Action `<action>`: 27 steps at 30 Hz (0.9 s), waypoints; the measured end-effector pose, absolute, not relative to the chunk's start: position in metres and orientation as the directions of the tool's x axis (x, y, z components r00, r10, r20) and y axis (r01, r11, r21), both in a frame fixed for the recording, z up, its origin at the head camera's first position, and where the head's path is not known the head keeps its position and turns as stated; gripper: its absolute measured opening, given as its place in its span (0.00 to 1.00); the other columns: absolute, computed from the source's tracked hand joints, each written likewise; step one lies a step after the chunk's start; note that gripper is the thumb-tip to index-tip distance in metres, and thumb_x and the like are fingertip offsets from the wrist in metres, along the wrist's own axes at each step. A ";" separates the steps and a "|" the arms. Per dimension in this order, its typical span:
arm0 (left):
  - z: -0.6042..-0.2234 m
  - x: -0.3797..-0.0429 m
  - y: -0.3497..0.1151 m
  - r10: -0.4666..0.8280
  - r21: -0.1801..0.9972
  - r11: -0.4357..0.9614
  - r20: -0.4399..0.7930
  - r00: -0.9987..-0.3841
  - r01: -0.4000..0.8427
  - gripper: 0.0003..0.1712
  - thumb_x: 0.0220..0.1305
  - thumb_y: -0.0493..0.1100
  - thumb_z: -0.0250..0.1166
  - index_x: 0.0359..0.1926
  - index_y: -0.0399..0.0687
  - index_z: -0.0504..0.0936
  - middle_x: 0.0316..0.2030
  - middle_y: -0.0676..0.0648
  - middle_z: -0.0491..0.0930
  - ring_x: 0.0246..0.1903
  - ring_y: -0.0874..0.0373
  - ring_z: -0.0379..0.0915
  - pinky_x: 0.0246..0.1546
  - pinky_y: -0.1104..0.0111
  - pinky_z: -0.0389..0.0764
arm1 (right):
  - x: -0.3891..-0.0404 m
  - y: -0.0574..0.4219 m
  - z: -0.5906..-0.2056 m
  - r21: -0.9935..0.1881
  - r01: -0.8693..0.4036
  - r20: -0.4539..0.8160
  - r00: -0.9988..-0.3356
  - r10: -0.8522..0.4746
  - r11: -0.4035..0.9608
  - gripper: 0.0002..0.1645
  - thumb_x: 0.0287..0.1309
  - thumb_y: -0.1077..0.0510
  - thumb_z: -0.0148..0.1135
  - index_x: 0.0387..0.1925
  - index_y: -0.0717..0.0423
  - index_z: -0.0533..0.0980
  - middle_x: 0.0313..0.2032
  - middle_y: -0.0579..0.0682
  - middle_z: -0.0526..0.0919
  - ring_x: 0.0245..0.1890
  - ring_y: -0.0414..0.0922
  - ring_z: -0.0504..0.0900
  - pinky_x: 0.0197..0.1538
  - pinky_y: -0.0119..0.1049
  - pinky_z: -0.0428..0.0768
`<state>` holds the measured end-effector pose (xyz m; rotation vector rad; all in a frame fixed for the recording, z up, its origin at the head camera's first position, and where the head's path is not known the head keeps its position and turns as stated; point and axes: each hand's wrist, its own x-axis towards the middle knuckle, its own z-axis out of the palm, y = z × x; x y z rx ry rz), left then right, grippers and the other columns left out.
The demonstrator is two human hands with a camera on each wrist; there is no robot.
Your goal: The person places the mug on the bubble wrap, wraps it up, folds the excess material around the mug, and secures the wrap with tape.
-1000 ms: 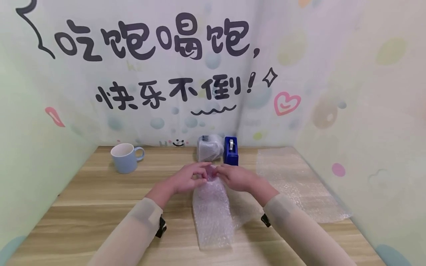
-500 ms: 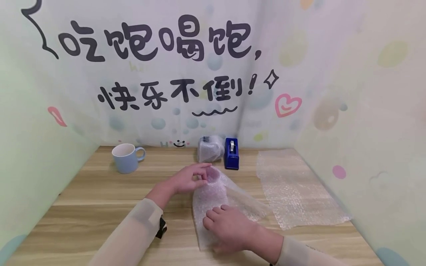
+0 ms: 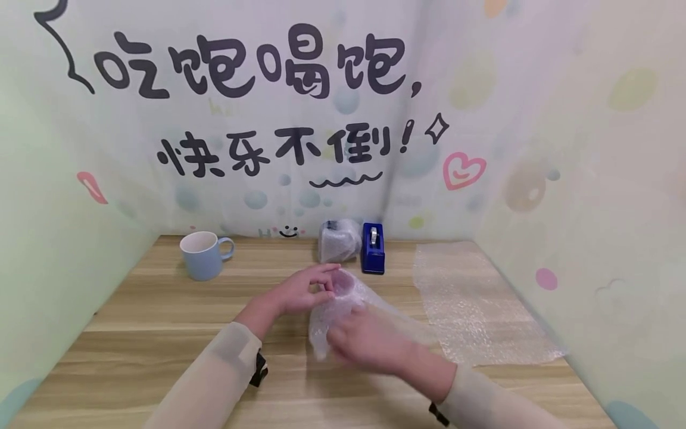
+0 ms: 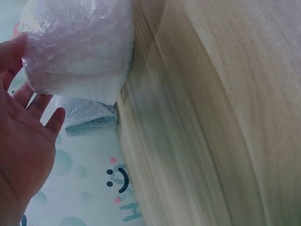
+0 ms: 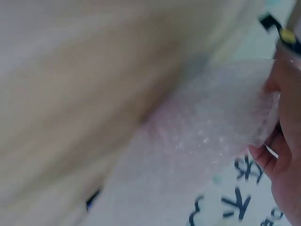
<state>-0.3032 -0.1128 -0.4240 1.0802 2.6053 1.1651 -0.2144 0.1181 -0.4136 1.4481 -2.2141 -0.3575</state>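
Mid-table in the head view stands a pink cup, its round mouth facing up, with bubble wrap around it. My left hand holds the cup at its rim on the left side. In the left wrist view the thumb and fingertips lie against the wrapped cup's edge. A loose end of the wrap is lifted by my right hand, which is blurred in the head view. The right wrist view shows its thumb and fingers pinching the edge of that film. Most of the cup's body is hidden under the wrap.
A light blue mug stands at the back left. Behind the hands are a bubble-wrapped bundle and a blue tape dispenser. Another flat bubble wrap sheet lies along the right side of the table, near the wall.
My right hand has left the cup's rim, gone down to the wrap's near end, and lifted it up toward the cup. The left hand has stayed at the rim.
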 end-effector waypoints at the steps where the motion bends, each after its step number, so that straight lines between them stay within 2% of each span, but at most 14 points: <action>1: -0.424 -0.303 -0.113 0.634 0.687 0.463 0.187 -0.751 0.561 0.07 0.76 0.44 0.66 0.37 0.51 0.87 0.83 0.38 0.66 0.82 0.31 0.59 0.81 0.35 0.63 | -0.222 0.119 -0.406 0.412 -0.788 0.263 -0.377 -0.888 0.457 0.13 0.69 0.43 0.70 0.43 0.44 0.81 0.43 0.39 0.88 0.46 0.39 0.87 0.57 0.40 0.87; 5: -0.424 -0.304 -0.115 0.621 0.698 0.469 0.174 -0.764 0.541 0.08 0.76 0.41 0.64 0.40 0.48 0.89 0.83 0.39 0.65 0.83 0.32 0.59 0.81 0.38 0.66 | -0.255 0.119 -0.390 0.211 -0.775 0.417 -0.481 -0.772 0.596 0.08 0.70 0.55 0.70 0.47 0.52 0.82 0.45 0.47 0.89 0.44 0.44 0.87 0.49 0.42 0.88; 7: -0.426 -0.304 -0.116 0.624 0.698 0.465 0.177 -0.761 0.544 0.11 0.76 0.39 0.61 0.39 0.45 0.89 0.84 0.39 0.65 0.82 0.32 0.60 0.80 0.39 0.67 | -0.268 0.119 -0.390 0.143 -0.767 0.440 -0.517 -0.734 0.626 0.07 0.73 0.57 0.68 0.46 0.55 0.81 0.42 0.48 0.88 0.38 0.44 0.86 0.40 0.37 0.85; 8: -0.427 -0.304 -0.116 0.625 0.704 0.459 0.177 -0.760 0.542 0.13 0.76 0.38 0.58 0.38 0.43 0.89 0.84 0.39 0.64 0.82 0.33 0.60 0.80 0.40 0.69 | -0.273 0.119 -0.391 0.110 -0.766 0.443 -0.532 -0.721 0.633 0.05 0.73 0.58 0.67 0.45 0.55 0.80 0.38 0.47 0.86 0.33 0.42 0.82 0.35 0.35 0.82; 10: -0.428 -0.304 -0.116 0.629 0.714 0.438 0.190 -0.754 0.546 0.16 0.74 0.37 0.54 0.38 0.39 0.89 0.84 0.37 0.63 0.82 0.33 0.60 0.79 0.40 0.69 | -0.281 0.118 -0.393 0.064 -0.755 0.421 -0.572 -0.703 0.653 0.05 0.75 0.58 0.65 0.44 0.56 0.79 0.34 0.46 0.85 0.28 0.40 0.78 0.31 0.33 0.79; 12: -0.429 -0.304 -0.117 0.631 0.728 0.422 0.193 -0.751 0.541 0.18 0.74 0.40 0.54 0.42 0.37 0.91 0.84 0.36 0.61 0.83 0.32 0.58 0.80 0.39 0.67 | -0.286 0.117 -0.393 0.045 -0.741 0.410 -0.598 -0.689 0.670 0.06 0.76 0.57 0.64 0.42 0.56 0.77 0.29 0.45 0.82 0.24 0.39 0.73 0.27 0.32 0.75; 14: -0.430 -0.303 -0.117 0.627 0.732 0.413 0.202 -0.752 0.542 0.20 0.73 0.42 0.56 0.47 0.36 0.91 0.85 0.35 0.60 0.83 0.31 0.57 0.80 0.38 0.68 | -0.289 0.116 -0.394 0.045 -0.733 0.417 -0.603 -0.680 0.678 0.06 0.76 0.57 0.64 0.41 0.56 0.77 0.25 0.44 0.79 0.22 0.38 0.70 0.25 0.32 0.71; 16: -0.430 -0.302 -0.117 0.613 0.739 0.422 0.194 -0.766 0.525 0.20 0.73 0.44 0.57 0.45 0.34 0.90 0.85 0.37 0.60 0.83 0.33 0.59 0.77 0.41 0.72 | -0.292 0.115 -0.393 0.052 -0.731 0.435 -0.596 -0.675 0.680 0.06 0.76 0.58 0.64 0.41 0.56 0.78 0.23 0.44 0.79 0.20 0.38 0.70 0.23 0.32 0.70; 17: -0.430 -0.301 -0.116 0.600 0.744 0.433 0.183 -0.779 0.508 0.20 0.74 0.44 0.57 0.44 0.33 0.89 0.85 0.39 0.61 0.82 0.35 0.61 0.74 0.44 0.76 | -0.292 0.114 -0.393 0.051 -0.730 0.441 -0.596 -0.671 0.682 0.05 0.76 0.58 0.64 0.41 0.56 0.79 0.24 0.44 0.81 0.20 0.38 0.71 0.23 0.32 0.71; 20: -0.428 -0.300 -0.114 0.544 0.769 0.467 0.139 -0.828 0.436 0.21 0.77 0.43 0.54 0.57 0.37 0.87 0.82 0.44 0.68 0.72 0.41 0.74 0.61 0.53 0.80 | -0.293 0.115 -0.392 0.022 -0.726 0.442 -0.610 -0.658 0.688 0.05 0.76 0.58 0.65 0.45 0.55 0.81 0.30 0.46 0.88 0.24 0.39 0.80 0.27 0.34 0.78; 21: -0.428 -0.300 -0.113 0.529 0.773 0.474 0.132 -0.839 0.421 0.22 0.77 0.43 0.54 0.61 0.38 0.84 0.81 0.44 0.71 0.70 0.43 0.75 0.60 0.54 0.79 | -0.293 0.115 -0.392 0.007 -0.725 0.443 -0.615 -0.652 0.689 0.05 0.76 0.57 0.66 0.46 0.55 0.81 0.34 0.46 0.90 0.27 0.40 0.82 0.29 0.35 0.81; 24: -0.427 -0.299 -0.110 0.497 0.790 0.474 0.124 -0.859 0.388 0.32 0.77 0.43 0.56 0.79 0.50 0.70 0.77 0.43 0.74 0.68 0.45 0.77 0.65 0.50 0.82 | -0.291 0.117 -0.391 -0.011 -0.725 0.481 -0.608 -0.632 0.689 0.10 0.74 0.55 0.71 0.49 0.55 0.79 0.43 0.49 0.89 0.37 0.43 0.86 0.39 0.38 0.86; 26: -0.427 -0.299 -0.109 0.503 0.795 0.461 0.132 -0.854 0.395 0.29 0.77 0.42 0.58 0.76 0.50 0.67 0.76 0.40 0.75 0.71 0.43 0.76 0.67 0.46 0.83 | -0.288 0.119 -0.390 0.028 -0.731 0.536 -0.565 -0.628 0.682 0.13 0.71 0.54 0.75 0.48 0.54 0.79 0.43 0.49 0.86 0.40 0.46 0.85 0.43 0.40 0.86; 27: -0.427 -0.299 -0.108 0.511 0.793 0.453 0.145 -0.847 0.409 0.28 0.77 0.41 0.58 0.74 0.49 0.66 0.77 0.40 0.74 0.75 0.43 0.73 0.70 0.46 0.81 | -0.285 0.121 -0.388 0.063 -0.733 0.556 -0.538 -0.633 0.678 0.14 0.69 0.54 0.76 0.47 0.54 0.80 0.43 0.49 0.85 0.40 0.47 0.83 0.44 0.40 0.85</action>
